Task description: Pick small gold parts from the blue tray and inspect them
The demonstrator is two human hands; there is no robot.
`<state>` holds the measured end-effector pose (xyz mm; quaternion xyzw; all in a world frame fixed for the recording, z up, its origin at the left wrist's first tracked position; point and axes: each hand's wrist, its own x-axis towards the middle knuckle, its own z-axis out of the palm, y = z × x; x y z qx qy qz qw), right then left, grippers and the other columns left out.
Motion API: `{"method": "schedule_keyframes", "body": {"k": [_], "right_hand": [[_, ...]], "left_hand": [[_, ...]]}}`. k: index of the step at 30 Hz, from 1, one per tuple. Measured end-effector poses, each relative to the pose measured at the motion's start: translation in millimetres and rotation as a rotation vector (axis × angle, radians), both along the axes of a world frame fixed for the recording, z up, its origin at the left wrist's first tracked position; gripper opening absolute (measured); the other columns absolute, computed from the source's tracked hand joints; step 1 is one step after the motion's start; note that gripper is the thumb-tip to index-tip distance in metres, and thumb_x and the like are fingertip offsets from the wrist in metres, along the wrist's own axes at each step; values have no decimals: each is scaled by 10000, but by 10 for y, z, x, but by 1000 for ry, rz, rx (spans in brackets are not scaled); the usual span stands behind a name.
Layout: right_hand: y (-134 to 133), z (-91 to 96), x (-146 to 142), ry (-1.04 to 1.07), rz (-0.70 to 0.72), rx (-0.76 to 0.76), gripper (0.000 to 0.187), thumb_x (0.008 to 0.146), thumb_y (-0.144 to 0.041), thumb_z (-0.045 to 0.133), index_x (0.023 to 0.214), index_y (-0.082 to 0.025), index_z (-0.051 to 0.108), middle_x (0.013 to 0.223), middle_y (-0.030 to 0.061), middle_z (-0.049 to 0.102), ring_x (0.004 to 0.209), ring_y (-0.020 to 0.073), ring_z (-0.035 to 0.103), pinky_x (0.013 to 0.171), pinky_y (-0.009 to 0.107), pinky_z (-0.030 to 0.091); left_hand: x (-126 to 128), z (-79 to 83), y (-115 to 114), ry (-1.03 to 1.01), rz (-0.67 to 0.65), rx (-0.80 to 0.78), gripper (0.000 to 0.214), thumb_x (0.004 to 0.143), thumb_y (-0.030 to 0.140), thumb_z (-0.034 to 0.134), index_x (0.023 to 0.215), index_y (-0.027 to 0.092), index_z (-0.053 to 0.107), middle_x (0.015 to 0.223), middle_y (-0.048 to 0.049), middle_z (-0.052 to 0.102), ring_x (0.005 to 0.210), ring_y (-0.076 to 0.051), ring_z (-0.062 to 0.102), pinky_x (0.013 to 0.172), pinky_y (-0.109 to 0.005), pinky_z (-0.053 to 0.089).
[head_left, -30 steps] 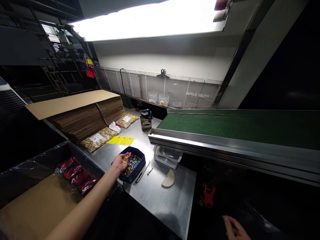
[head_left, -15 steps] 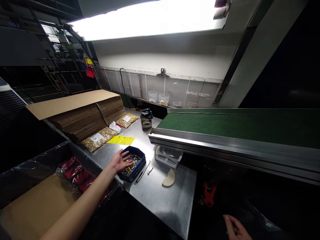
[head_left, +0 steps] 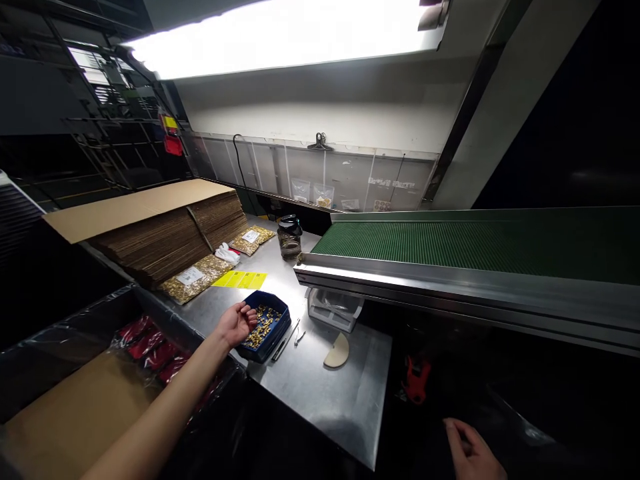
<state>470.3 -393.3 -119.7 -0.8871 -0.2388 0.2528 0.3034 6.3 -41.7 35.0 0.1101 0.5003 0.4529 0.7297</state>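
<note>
My left hand (head_left: 237,323) reaches out to a blue tray (head_left: 278,333) of small gold metal parts (head_left: 262,325) on the steel bench (head_left: 320,393). Its fingers curl down into the parts at the tray's left edge. My right hand (head_left: 470,453) is low at the bottom right, in the dark below the bench edge, beside a sheet of clear plastic (head_left: 525,433). What it holds is too dark to make out.
A green conveyor belt (head_left: 450,243) runs off to the right above the bench. Flat cardboard (head_left: 165,230), two bags of gold parts (head_left: 193,279), yellow labels (head_left: 240,280), a jar (head_left: 290,239), tweezers (head_left: 286,340) and a clear bin (head_left: 334,308) lie around. Red packets (head_left: 150,343) fill a lined box at left.
My left hand held parts palm up, then spread flat over the tray, and now its fingers curl into the parts. My right hand has barely moved.
</note>
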Motion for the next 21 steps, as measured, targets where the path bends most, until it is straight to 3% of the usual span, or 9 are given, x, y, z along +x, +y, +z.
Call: {"method": "schedule_keyframes", "body": {"k": [3,5,8,11,13,15,17,19,21], "right_hand": [[47,79,-167,-341,115,19,445,906,-606,446,1012,-292,743,1044,40,742,750,196,717,538,248,515],[87,161,-259,-613,258,-10,404,1000,-452,366,1070,-265,717,1115,43,719,753,158,704,530,225,483],[183,264,-271,-744,401,-91,365,1017,-256,376,1256,-265,652,1245,59,655,1009,178,670,732,240,525],[350,301,-134,-799,563,-191,548,959,-96,435,1467,-288,504,1284,96,608,1122,231,590,952,341,491],[514,279,2,-818,679,-252,632,955,-70,450,1541,-305,405,1312,117,576,1145,258,559,985,399,473],[710,226,141,-824,791,-301,598,994,-119,465,1557,-298,368,1339,119,550,1165,265,549,993,440,479],[907,175,261,-824,898,-341,516,1018,-215,523,1520,-260,413,1360,110,535,1178,260,557,1000,467,495],[1069,176,352,-835,996,-364,461,1010,-294,584,1453,-217,484,1360,105,539,1181,252,571,1000,468,511],[1185,254,419,-872,1093,-369,424,1007,-319,597,1407,-197,525,1332,102,563,1169,242,586,984,447,525]], "left_hand": [[131,172,-172,-42,-104,69,405,1068,219,391,665,187,379,618,48,325,489,-95,360,434,-208,360],[271,237,-398,-76,-194,108,384,1033,165,425,652,184,383,628,33,337,499,-104,366,442,-230,390],[532,175,-964,-121,-393,70,304,972,124,537,678,176,478,664,10,391,537,-124,415,480,-268,448],[822,-91,-1732,-169,-747,-170,278,956,214,646,696,164,561,660,6,396,537,-110,415,472,-234,426],[1039,-356,-2225,-242,-852,-345,322,960,272,665,684,155,549,663,6,388,540,-98,417,485,-220,423],[1278,-662,-2595,-296,-797,-547,348,979,283,635,675,155,526,655,6,389,513,-87,412,465,-207,416],[1529,-966,-2803,-168,-630,-662,338,986,262,616,681,165,505,657,-1,427,493,-82,441,444,-193,429],[1783,-1197,-2866,-59,-570,-674,340,999,230,582,679,176,479,655,-7,454,471,-71,449,423,-170,423],[2039,-1304,-2835,3,-629,-635,345,997,200,578,675,185,457,638,-4,461,474,-80,479,427,-165,436]]}}
